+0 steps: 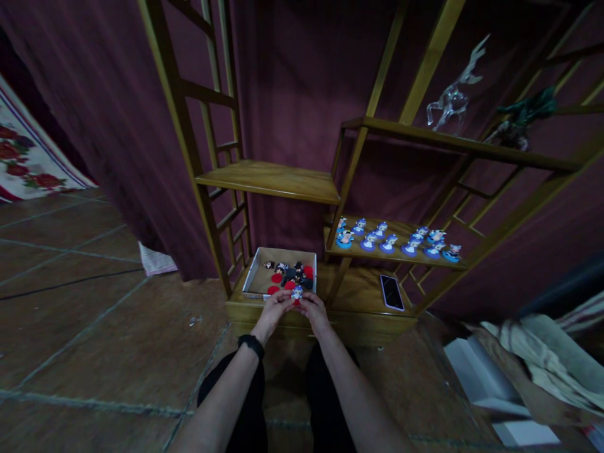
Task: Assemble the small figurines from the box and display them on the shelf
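Observation:
Between the fingertips of both hands I hold a small figurine [297,293] with a blue-and-white body and a red base. My left hand [275,308] pinches it from the left, and my right hand [313,308] grips it from the right. Just behind the hands is an open shallow box [253,277] on the lowest shelf. Dark figurines [295,275] and red round bases lie jumbled in it. Up and to the right, several blue, white and pink figurines [387,243] stand on round bases in loose rows on a small shelf.
A phone [392,293] lies on the lowest shelf [356,289] at right. A bare wooden shelf board [274,178] juts out above the box. Glass [450,100] and dark green [523,116] ornaments stand on the upper right shelf. A white box [484,377] sits on the floor at right.

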Motion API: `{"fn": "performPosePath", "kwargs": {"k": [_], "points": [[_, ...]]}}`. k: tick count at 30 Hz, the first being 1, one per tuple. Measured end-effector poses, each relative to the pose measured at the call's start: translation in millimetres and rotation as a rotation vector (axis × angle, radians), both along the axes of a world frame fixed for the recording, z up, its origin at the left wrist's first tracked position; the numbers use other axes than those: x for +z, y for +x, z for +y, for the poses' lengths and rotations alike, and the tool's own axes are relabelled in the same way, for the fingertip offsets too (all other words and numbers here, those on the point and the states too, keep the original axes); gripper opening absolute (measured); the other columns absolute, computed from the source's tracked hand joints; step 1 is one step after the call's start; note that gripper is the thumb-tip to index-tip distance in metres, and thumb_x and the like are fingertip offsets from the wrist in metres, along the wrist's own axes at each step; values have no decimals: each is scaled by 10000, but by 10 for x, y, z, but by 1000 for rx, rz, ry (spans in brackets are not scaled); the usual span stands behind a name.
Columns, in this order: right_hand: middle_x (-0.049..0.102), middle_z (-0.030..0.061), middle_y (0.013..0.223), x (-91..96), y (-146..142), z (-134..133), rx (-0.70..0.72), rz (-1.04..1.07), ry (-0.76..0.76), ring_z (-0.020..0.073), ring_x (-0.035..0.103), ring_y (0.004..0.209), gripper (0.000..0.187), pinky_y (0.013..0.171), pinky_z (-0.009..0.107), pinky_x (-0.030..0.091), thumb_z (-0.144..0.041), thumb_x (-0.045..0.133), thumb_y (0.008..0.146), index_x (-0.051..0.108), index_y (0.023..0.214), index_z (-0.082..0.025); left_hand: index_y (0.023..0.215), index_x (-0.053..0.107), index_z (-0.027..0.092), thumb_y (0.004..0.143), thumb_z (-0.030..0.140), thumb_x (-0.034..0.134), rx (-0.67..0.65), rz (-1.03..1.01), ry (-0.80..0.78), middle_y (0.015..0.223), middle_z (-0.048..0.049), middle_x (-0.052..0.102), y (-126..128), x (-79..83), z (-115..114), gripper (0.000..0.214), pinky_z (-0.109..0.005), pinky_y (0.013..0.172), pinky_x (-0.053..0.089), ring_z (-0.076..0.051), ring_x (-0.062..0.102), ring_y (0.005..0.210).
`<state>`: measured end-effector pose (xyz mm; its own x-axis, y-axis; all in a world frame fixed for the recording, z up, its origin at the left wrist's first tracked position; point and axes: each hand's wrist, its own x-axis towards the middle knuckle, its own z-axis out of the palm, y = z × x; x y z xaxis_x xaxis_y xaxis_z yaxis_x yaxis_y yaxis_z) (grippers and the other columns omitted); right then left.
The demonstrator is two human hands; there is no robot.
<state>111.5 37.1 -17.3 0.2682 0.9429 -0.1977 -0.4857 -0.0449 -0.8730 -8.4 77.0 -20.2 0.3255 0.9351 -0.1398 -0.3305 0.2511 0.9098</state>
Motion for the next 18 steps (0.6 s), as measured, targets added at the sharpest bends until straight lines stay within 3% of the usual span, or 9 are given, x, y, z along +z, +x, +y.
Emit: {"fn": "performPosePath", "kwargs": {"k": [4,9,15,18], "points": [[625,-23,667,26,-6,-5,4,-20,0,139,596,629,260,632,284,476,-267,700,491,581,708,-185,874,599,112,512,161,731,19,96,137,749,-36,654,42,-25,2,389,-268,676,474,-138,600,688],[646,-11,720,26,-10,-1,6,-74,-9,152,593,668,284,648,285,468,-260,683,515,599,776,-186,981,599,101,622,175,641,14,408,394,657,-8,607,32,15,-30,369,-262,624,460,-128,557,600],[659,3,786,3,-16,15,8,-114,31,173,596,733,296,649,291,468,-232,645,535,591,824,-193,1115,547,173,725,105,513,15,867,830,1062,-95,570,2,172,-171,398,-307,795,440,-184,565,896],[651,-1,787,-53,6,37,-16,-162,42,165,586,734,302,659,285,466,-221,631,531,587,829,-192,1203,462,200,784,122,437,19,1116,962,1149,-111,510,10,222,-251,427,-328,786,444,-196,563,908]]}}
